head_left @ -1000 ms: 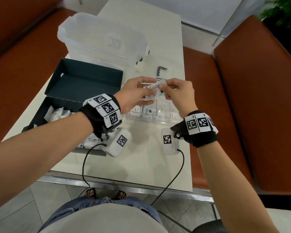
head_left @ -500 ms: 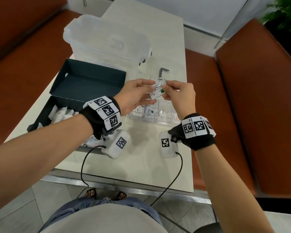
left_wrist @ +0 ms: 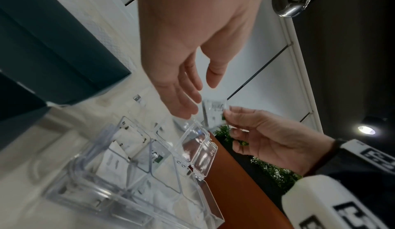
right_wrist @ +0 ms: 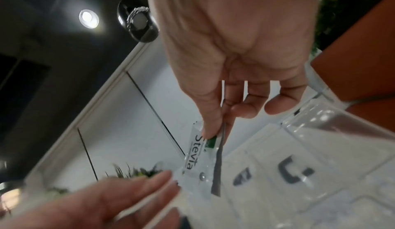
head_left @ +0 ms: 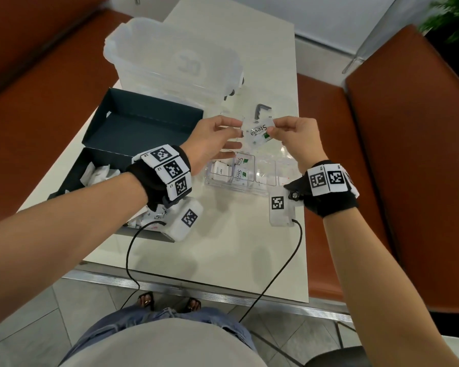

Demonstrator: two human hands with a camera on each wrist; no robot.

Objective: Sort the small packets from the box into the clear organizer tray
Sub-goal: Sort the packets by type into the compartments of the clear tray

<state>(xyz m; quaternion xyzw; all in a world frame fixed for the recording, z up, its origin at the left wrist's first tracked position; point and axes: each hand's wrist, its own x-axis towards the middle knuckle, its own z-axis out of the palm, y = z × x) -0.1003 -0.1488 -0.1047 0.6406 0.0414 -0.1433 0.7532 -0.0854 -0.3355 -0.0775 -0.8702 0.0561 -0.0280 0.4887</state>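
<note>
Holding: right hand (head_left: 297, 139) pinches a small white "Stevia" packet with green mark (head_left: 257, 132) between thumb and fingertip, above the tray.
Left hand (head_left: 212, 141): fingers straight and apart, holding nothing, at 9 o'clock of the packet; contact uncertain.
Clear plastic compartmented organizer tray (head_left: 270, 178): on the white table (head_left: 223, 247); several packets inside.
Dark teal cardboard box (head_left: 143, 123): at 9 o'clock of the tray, white packets within.
</note>
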